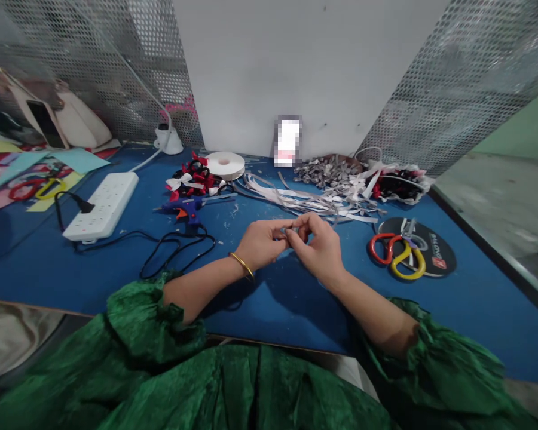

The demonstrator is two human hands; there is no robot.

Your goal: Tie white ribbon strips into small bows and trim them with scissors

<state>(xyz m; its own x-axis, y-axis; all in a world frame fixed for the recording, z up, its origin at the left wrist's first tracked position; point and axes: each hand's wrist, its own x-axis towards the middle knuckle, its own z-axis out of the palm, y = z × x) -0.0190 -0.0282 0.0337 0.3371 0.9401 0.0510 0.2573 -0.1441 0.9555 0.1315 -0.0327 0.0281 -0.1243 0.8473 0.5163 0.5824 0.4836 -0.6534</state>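
My left hand point(262, 243) and my right hand point(318, 246) meet fingertip to fingertip above the blue table point(269, 310). Both are closed in a pinch around something small and greyish, too small to make out. Just beyond them lies a loose bundle of white and grey ribbon strips point(296, 200). A blue glue gun point(186, 207) rests left of my left hand, its black cord curling on the table. Right of my right hand, scissors with red and yellow handles point(407, 263) lie on a black disc point(443, 254).
A white power strip point(103, 206) sits at the left, with paper sheets and a pale bag point(83, 116) beyond. Behind are red, white and black bows point(195, 179), a white roll point(233, 167), a lit phone point(287, 142), grey ribbon pieces point(325, 173) and a plastic bag point(403, 184).
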